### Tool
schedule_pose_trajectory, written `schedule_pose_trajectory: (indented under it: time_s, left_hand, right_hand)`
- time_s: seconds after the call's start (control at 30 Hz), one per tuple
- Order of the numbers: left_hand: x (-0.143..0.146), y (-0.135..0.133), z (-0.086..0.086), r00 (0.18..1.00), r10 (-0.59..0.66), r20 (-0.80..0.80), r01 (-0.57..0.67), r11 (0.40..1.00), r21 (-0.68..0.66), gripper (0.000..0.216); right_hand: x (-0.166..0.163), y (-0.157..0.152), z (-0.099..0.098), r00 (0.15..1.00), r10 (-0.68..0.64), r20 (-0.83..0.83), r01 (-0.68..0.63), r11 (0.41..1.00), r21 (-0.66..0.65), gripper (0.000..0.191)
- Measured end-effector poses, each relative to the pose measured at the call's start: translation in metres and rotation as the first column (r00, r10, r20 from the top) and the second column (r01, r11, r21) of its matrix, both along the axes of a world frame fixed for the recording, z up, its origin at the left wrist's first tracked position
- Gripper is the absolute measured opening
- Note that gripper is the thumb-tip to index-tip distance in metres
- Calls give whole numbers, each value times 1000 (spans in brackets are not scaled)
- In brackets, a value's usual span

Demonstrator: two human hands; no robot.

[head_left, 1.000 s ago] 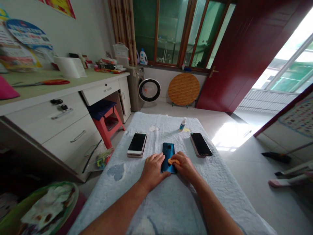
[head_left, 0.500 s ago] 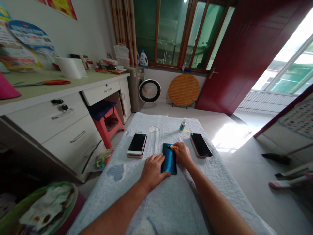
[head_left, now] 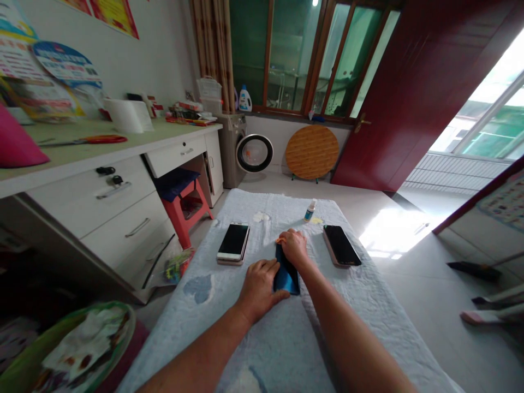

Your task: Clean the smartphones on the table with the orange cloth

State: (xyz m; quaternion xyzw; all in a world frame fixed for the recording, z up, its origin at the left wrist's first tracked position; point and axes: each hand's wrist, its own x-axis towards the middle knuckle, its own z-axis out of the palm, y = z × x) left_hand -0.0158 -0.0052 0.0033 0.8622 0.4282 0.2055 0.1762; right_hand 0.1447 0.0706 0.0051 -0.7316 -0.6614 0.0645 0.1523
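A blue smartphone (head_left: 287, 280) lies back up on the light blue cloth cover, in the middle. My left hand (head_left: 257, 288) grips it along its left side, the thumb at the bottom edge. Over the phone's top end, my right hand (head_left: 293, 246) is closed on a small orange cloth (head_left: 280, 240), most of it hidden under the fingers. To the left, a white-framed phone (head_left: 233, 242) rests on top of another one, screen up. A dark-screened phone (head_left: 342, 245) lies to the right, also on something pinkish. Beyond my right hand stands a small spray bottle (head_left: 310, 212).
The quilted cover (head_left: 213, 322) drapes the table. At the left are a desk (head_left: 123, 202), a red stool (head_left: 186, 213) and a waste bin (head_left: 131, 333). A washing machine (head_left: 231, 147) with its door open and a round wooden tabletop (head_left: 311, 153) stand at the back.
My right hand has moved left with the orange cloth, across the phone's top end, and now covers its camera area. My left hand keeps its hold. The view has shifted slightly.
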Motion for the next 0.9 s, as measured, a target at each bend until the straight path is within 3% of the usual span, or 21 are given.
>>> schedule_pose_trajectory:
  time_s: [0.23, 0.4, 0.63, 0.9]
  left_hand:
    - [1, -3, -1, 999, 47, -7, -47, 999, 18, 62]
    - [2, -5, 0, 999, 46, 13, -46, 999, 14, 62]
    - [0, -2, -1, 999, 24, 22, -24, 1000, 3, 67]
    - [0, -2, -3, 999, 36, -9, -36, 999, -7, 65]
  right_hand:
    - [-7, 9, 3, 992, 104, 66, -100, 993, -63, 28]
    - [27, 9, 8, 993, 70, 90, -55, 987, -153, 29]
    - [63, 9, 11, 985, 128, 113, -99, 966, -239, 29]
    - [24, 28, 14, 972, 186, 144, -142, 952, -270, 27]
